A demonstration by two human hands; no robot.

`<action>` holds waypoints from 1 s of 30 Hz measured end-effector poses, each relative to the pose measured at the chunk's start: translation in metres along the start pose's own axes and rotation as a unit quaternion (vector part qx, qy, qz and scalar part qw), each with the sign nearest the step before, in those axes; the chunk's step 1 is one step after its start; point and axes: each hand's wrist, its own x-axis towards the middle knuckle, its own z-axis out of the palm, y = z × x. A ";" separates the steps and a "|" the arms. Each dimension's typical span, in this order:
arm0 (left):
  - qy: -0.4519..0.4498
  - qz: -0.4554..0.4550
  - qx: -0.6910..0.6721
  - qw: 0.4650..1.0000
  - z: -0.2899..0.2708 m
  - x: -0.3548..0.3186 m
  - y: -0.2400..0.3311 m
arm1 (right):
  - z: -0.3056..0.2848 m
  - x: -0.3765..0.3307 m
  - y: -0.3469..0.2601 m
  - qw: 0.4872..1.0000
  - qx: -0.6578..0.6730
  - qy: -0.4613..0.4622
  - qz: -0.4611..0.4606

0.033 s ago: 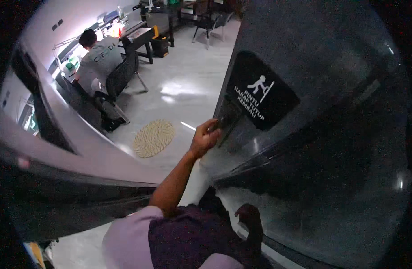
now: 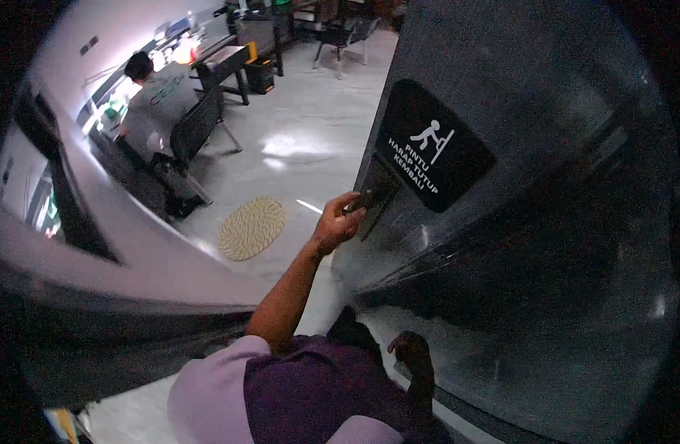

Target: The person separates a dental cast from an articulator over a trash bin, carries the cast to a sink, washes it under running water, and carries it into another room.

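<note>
My left hand reaches forward and holds the dark handle at the edge of a door, its thumb and fingers curled round it. The door is dark grey and stands ajar on the right, with a black sign above the handle. A handle plate shows beside my fingers. Low in front of the door, in deep shadow, hangs my right hand. Its fingers are loosely bent and apart, and I see nothing in them.
Through the doorway, a person sits on a dark chair at a lit workbench on the left. An oval woven mat lies on the pale floor. A wall with a door frame borders the left side.
The view has shifted very slightly and the sign looks sharper. My left hand stays at the door handle; my right hand has hardly moved.
</note>
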 end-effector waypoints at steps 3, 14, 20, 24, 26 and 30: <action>-0.147 -0.110 -0.014 0.983 0.000 0.056 -0.011 | -0.008 0.026 0.004 0.954 0.258 0.005 0.151; -0.350 -0.186 0.094 0.913 0.039 0.203 -0.067 | -0.012 0.265 0.028 0.879 0.434 0.062 0.187; -0.622 -0.148 0.070 0.766 0.052 0.282 -0.046 | -0.016 0.363 -0.019 0.850 0.474 0.229 0.022; -0.775 -0.114 0.085 0.616 0.044 0.318 -0.011 | -0.003 0.427 -0.033 0.771 0.470 0.392 0.177; -0.836 -0.039 0.032 0.547 0.045 0.320 -0.011 | 0.020 0.449 -0.041 0.690 0.467 0.499 0.239; -0.886 0.078 -0.017 0.458 -0.006 0.331 -0.041 | 0.068 0.472 -0.081 0.524 0.468 0.646 0.298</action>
